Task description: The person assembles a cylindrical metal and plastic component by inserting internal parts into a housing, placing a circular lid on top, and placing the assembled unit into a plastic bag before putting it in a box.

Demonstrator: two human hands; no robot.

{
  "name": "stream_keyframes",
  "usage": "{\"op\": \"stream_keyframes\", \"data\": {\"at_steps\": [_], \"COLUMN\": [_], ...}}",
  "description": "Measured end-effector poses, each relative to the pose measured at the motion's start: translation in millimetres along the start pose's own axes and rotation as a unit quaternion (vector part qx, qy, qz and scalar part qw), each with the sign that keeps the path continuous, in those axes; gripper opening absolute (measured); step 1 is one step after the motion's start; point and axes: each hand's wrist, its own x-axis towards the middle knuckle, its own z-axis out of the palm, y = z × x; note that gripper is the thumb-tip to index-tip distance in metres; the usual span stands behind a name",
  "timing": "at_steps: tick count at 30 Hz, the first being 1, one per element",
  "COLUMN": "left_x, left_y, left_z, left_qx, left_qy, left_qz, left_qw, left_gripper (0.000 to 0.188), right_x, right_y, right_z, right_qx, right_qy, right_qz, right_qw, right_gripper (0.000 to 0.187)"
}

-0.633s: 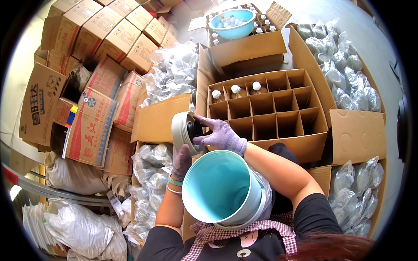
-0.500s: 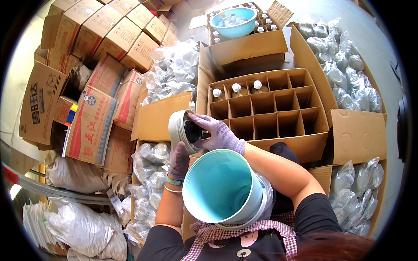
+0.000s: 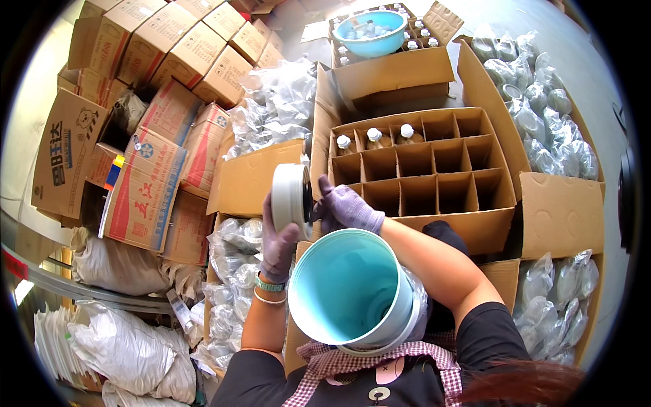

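Note:
Both of my hands wear thin purple-grey gloves. My left hand (image 3: 279, 247) grips a round white lid (image 3: 288, 197) held on edge, its black inner part (image 3: 307, 200) facing right. Close to that black part, my right hand (image 3: 349, 207) has its fingers bent and closed; what they hold, if anything, is hidden. Below the hands a bucket (image 3: 346, 292), pale blue inside, leans against my body with its open mouth up. Clear plastic wraps part of its outside. A divided carton (image 3: 434, 211) lies beyond my right hand, with 3 white-capped bottles (image 3: 375, 138) in its far row.
Bagged clear plastic items fill boxes at right (image 3: 542, 129) and beside my left arm (image 3: 234, 271). Stacked cartons (image 3: 163, 47) rise at the left. A blue basin (image 3: 371, 42) sits on a crate of bottles at the back. White sacks (image 3: 129, 349) lie lower left.
The lid has turned so its outer side shows more and the black inner part faces right. My right hand has drawn slightly right, off the lid's rim.

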Motion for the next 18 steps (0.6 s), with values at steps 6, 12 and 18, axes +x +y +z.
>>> {"op": "stream_keyframes", "data": {"at_steps": [6, 12, 18], "left_x": [0, 6, 12], "left_y": [-15, -4, -11], "left_z": [-7, 7, 20], "left_qx": [-0.173, -0.083, -0.125], "left_qy": [0.046, 0.014, -0.001], "left_qz": [-0.057, -0.038, -0.03], "left_qw": [0.982, 0.996, 0.992], "left_gripper": [0.071, 0.075, 0.09], "right_x": [-13, 6, -7], "right_y": [-22, -3, -11], "right_z": [2, -26, -13], "right_qx": [-0.26, 0.108, -0.162], "right_qy": [0.176, -0.002, 0.066], "right_qz": [-0.609, -0.084, -0.342], "right_qw": [0.728, 0.991, 0.923], "right_gripper": [0.052, 0.072, 0.045]}}
